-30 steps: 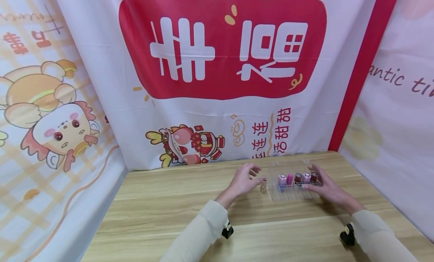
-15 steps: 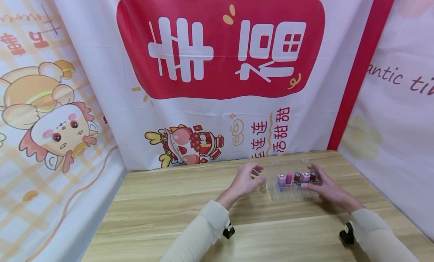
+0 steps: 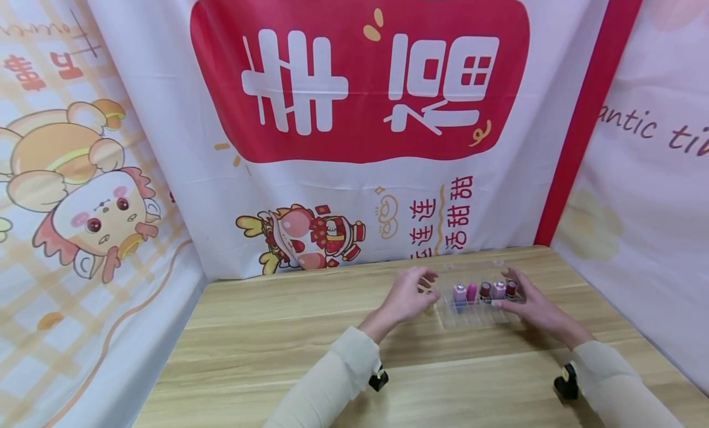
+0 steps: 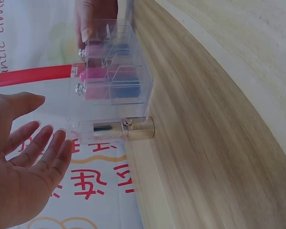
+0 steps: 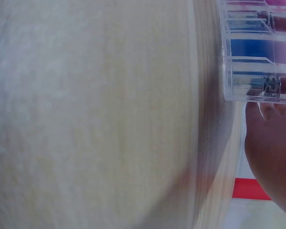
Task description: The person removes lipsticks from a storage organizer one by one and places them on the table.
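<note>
A clear plastic lipstick organizer [image 3: 476, 320] stands at the back right of the wooden table. Its slots hold several tubes, among them a pink one [image 3: 471, 292], a light-purple one [image 3: 460, 294] and a dark-capped one [image 3: 485, 290]. My right hand [image 3: 534, 305] grips the organizer's right end, thumb at the front and fingers behind. Upright beside the left end is a gold lipstick tube [image 4: 140, 129] with a clear cap, mostly hidden by my left hand [image 3: 407, 295] in the head view. In the left wrist view, that hand is apart from the tube, its fingers spread loosely.
The wood-grain table [image 3: 266, 348] reaches to a white cloth backdrop [image 3: 194, 200] with red lettering. Printed cloths hang on the left [image 3: 100, 145] and right [image 3: 637, 188]. A black wrist-camera mount [image 3: 378, 379] sits by the left cuff.
My left hand has moved slightly right, towards the organizer, covering more of the gold lipstick tube in the head view. The right hand and the organizer stay put.
</note>
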A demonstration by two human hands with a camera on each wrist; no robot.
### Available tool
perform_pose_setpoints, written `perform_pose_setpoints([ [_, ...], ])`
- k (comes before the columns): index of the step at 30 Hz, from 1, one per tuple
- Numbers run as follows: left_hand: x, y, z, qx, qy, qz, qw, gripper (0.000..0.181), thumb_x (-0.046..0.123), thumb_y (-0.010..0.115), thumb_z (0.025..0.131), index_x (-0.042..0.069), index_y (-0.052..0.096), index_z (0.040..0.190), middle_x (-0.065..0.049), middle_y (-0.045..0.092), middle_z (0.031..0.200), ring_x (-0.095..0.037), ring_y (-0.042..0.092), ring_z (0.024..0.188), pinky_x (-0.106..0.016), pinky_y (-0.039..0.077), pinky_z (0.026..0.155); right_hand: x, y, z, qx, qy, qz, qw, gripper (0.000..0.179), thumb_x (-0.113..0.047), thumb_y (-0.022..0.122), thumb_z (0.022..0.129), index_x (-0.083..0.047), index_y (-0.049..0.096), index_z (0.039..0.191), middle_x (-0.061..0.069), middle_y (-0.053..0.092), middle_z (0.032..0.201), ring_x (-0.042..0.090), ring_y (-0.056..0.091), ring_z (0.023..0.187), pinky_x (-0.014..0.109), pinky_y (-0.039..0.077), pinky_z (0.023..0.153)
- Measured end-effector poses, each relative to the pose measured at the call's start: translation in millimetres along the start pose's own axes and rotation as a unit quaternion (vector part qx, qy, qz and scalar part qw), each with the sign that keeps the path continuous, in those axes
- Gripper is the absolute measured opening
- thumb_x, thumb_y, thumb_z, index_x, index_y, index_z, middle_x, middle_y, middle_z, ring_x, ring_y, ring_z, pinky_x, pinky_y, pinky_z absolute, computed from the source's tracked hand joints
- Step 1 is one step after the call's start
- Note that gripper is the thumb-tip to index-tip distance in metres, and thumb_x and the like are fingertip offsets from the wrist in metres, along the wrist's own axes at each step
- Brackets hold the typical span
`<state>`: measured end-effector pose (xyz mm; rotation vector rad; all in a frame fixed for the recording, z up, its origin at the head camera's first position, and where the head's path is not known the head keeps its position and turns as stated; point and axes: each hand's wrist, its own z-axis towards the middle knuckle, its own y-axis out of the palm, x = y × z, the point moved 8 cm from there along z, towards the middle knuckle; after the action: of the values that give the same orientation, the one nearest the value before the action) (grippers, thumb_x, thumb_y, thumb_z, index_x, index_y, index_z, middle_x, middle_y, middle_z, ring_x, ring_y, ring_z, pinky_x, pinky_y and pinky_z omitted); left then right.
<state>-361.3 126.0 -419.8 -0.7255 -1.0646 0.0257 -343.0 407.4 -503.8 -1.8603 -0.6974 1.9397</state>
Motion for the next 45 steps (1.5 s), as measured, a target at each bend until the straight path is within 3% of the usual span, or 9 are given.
perform_pose_setpoints([
  [14,5.9,11.0,6.5,-0.009,0.01,0.014,0.9998,0.041,0.005,0.077,0.088,0.001,0.064,0.127,-0.01,0.068,0.119,-0.029,0.067,0.109,-0.033,0.059,0.093,-1,1,0.8,0.001,-0.017,0.005,0.9998,0.102,-0.04,0.069,0.098,-0.013,-0.003,0.164,0.028,0.009,0.167,0.06,0.011,0.147,0.082,0.017,0.108],
  [23,12.1,16.3,11.5,-0.002,0.028,0.05,0.9983,0.041,0.008,0.078,0.088,0.005,0.065,0.128,-0.011,0.069,0.122,-0.022,0.068,0.108,-0.023,0.056,0.091,-2,1,-0.3,0.002,-0.016,0.007,0.9998,0.103,-0.039,0.07,0.097,-0.013,-0.004,0.164,0.029,0.009,0.167,0.06,0.011,0.147,0.081,0.017,0.109],
  [28,13.6,18.4,14.3,0.0,0.023,0.062,0.9978,0.045,0.008,0.078,0.088,0.007,0.064,0.131,-0.009,0.069,0.124,-0.019,0.067,0.108,-0.019,0.053,0.091,-1,1,-0.3,0.004,-0.016,0.004,0.9999,0.103,-0.039,0.07,0.097,-0.012,-0.004,0.164,0.029,0.009,0.166,0.06,0.011,0.147,0.081,0.016,0.11],
  [45,14.9,29.2,23.2,-0.007,0.018,0.091,0.9957,0.043,0.013,0.077,0.09,0.009,0.065,0.13,-0.004,0.068,0.126,-0.017,0.066,0.113,-0.02,0.052,0.095,-2,0,-0.7,0.008,-0.022,0.002,0.9997,0.102,-0.039,0.07,0.097,-0.009,-0.002,0.163,0.028,0.01,0.167,0.059,0.012,0.147,0.08,0.016,0.111],
])
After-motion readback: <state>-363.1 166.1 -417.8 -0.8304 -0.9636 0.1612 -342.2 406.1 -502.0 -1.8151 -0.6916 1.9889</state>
